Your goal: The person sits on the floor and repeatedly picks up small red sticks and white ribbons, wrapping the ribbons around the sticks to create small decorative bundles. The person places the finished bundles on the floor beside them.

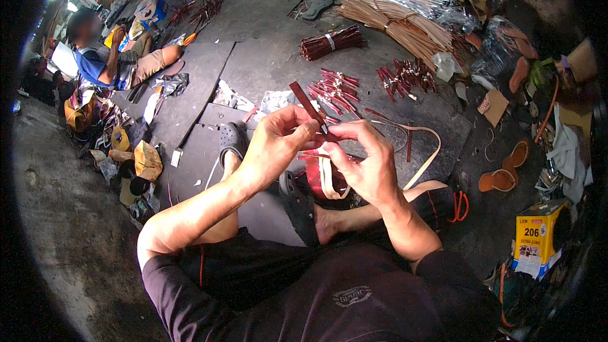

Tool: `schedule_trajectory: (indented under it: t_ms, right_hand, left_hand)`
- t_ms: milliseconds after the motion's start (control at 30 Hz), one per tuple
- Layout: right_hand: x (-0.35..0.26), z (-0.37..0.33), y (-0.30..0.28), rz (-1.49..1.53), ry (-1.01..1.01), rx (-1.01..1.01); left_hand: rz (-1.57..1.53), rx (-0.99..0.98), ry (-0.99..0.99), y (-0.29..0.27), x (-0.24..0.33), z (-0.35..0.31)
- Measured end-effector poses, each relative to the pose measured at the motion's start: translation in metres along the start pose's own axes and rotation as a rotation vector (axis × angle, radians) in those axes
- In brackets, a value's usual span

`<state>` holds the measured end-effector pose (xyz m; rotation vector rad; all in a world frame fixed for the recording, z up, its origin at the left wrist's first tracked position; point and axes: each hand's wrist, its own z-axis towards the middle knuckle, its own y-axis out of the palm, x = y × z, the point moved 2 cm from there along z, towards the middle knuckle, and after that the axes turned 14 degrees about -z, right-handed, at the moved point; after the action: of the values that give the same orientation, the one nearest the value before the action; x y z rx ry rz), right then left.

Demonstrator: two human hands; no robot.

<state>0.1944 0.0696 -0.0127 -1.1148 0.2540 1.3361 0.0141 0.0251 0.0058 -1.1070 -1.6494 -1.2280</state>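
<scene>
In front of my chest both hands work on a dark red-brown strip (pixel 306 104) that looks like leather. Its upper end sticks up past my left hand (pixel 278 142), whose thumb and fingers are pinched on it. My right hand (pixel 366 157) grips near its lower end with thumb and index finger. A small white bit (pixel 324 129) shows between the fingertips. Below my hands lies a red piece with a cream strap (pixel 327 178), partly hidden. Beyond them is a loose pile of red-brown strips with whitish ends (pixel 335 94).
A second strip pile (pixel 405 80), a tied dark bundle (pixel 332 42) and a large tan bundle (pixel 399 22) lie farther off. At right are brown sandals (pixel 505 174) and a yellow can (pixel 538 234). Another person (pixel 104 57) sits at far left beside bags and scraps.
</scene>
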Motion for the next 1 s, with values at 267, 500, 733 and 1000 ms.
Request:
schedule_trajectory:
  t_ms: [267, 500, 733, 1000]
  right_hand:
    - [-0.004, 0.002, -0.005, -0.089, -0.040, 0.067]
    - [-0.005, 0.004, -0.009, -0.109, -0.105, 0.132]
    - [-0.002, 0.000, -0.005, -0.128, -0.120, 0.133]
    - [-0.005, -0.002, -0.006, -0.099, -0.078, 0.109]
  left_hand:
    - [-0.064, -0.036, 0.034, 0.001, 0.002, -0.005]
    - [-0.051, -0.079, 0.026, -0.003, 0.004, -0.007]
    - [-0.046, -0.098, 0.044, -0.001, 0.000, -0.006]
    - [-0.050, -0.020, 0.018, 0.004, 0.006, -0.010]
